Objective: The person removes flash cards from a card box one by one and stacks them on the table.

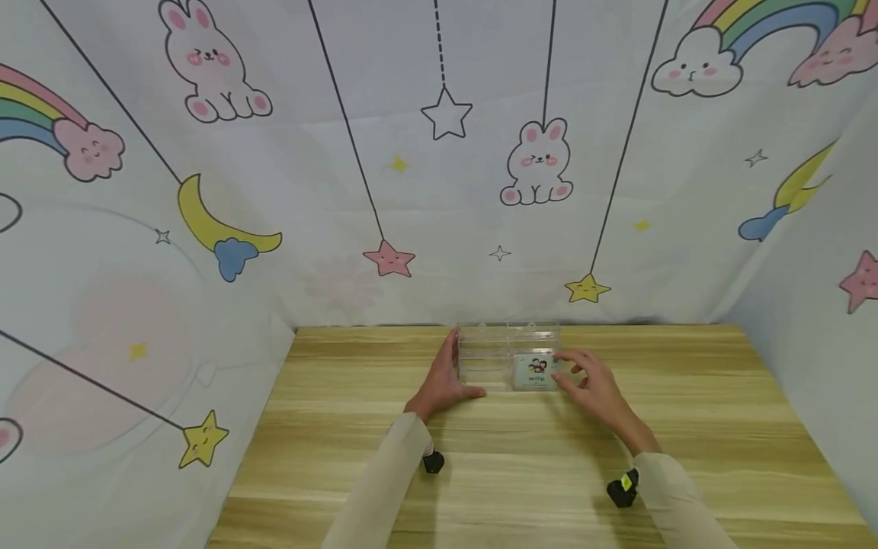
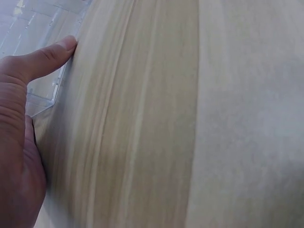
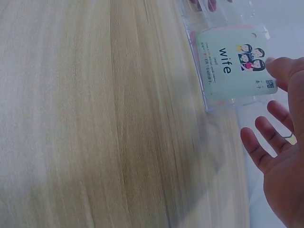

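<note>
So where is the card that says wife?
In the head view, the wife card stands in the clear box's right front compartment, at the table's far edge, beside the right hand.

Glossy clear plastic box (image 1: pixel 507 352), matt wooden table (image 1: pixel 521 473)

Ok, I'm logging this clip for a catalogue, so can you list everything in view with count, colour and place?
clear plastic box: one, transparent, with compartments, at the far middle of the table, between the hands
word card: one, pale green, printed "wife" with a small cartoon, in the box's right front part
table: one, light wood grain
backdrop cloth: white with rabbits, rainbows, stars and moons, behind and at both sides
wrist cameras: two, black, one under each wrist
left hand: flat against the box's left side
right hand: fingers spread, by the card
</note>
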Available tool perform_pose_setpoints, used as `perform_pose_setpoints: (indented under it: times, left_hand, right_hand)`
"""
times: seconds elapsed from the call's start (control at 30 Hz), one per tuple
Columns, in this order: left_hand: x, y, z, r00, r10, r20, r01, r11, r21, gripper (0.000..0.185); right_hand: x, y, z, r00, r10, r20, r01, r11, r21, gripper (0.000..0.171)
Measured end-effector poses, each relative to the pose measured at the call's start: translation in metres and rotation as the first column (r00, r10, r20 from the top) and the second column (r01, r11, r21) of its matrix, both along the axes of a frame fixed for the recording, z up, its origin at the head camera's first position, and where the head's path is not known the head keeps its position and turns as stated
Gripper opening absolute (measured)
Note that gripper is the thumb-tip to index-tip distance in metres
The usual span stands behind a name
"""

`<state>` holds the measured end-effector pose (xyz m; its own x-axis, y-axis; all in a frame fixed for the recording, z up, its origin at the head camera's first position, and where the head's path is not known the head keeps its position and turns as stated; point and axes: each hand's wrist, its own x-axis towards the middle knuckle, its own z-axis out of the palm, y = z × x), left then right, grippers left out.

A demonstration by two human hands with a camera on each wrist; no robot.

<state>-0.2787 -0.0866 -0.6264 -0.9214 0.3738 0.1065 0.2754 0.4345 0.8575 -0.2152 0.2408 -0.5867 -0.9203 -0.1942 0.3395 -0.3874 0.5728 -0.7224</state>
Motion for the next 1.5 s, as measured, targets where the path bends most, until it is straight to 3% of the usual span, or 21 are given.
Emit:
perform_pose_setpoints:
  times: [0.3, 0.53, 0.7, 1.03, 1.5]
  left_hand:
    - [0.000, 0.000, -0.006, 1.000, 0.018, 0.005, -0.018, 1.000, 0.005, 0.140]
    - [0.000, 0.001, -0.005, 1.000, 0.021, 0.008, -0.021, 1.000, 0.012, 0.139]
    - [0.000, 0.001, -0.004, 1.000, 0.016, 0.000, -0.016, 1.000, 0.017, 0.139]
    - [-0.001, 0.001, -0.004, 1.000, 0.019, -0.011, -0.019, 1.000, 0.016, 0.139]
    - [-0.003, 0.002, -0.006, 1.000, 0.021, -0.001, -0.021, 1.000, 0.007, 0.137]
  right_hand:
    - [-0.001, -0.002, -0.004, 0.999, -0.035, -0.035, 0.034, 0.999, -0.035, 0.034]
    - [-0.003, -0.005, -0.001, 0.998, -0.063, -0.010, 0.063, 0.997, -0.050, 0.024]
    - [-0.004, -0.006, 0.002, 0.999, -0.041, -0.006, 0.040, 0.998, -0.053, 0.019]
    - [-0.007, -0.006, 0.009, 0.992, 0.006, -0.124, -0.011, 0.999, -0.039, 0.018]
    - [-0.003, 0.006, 0.037, 1.000, -0.006, -0.018, 0.005, 0.998, -0.057, 0.022]
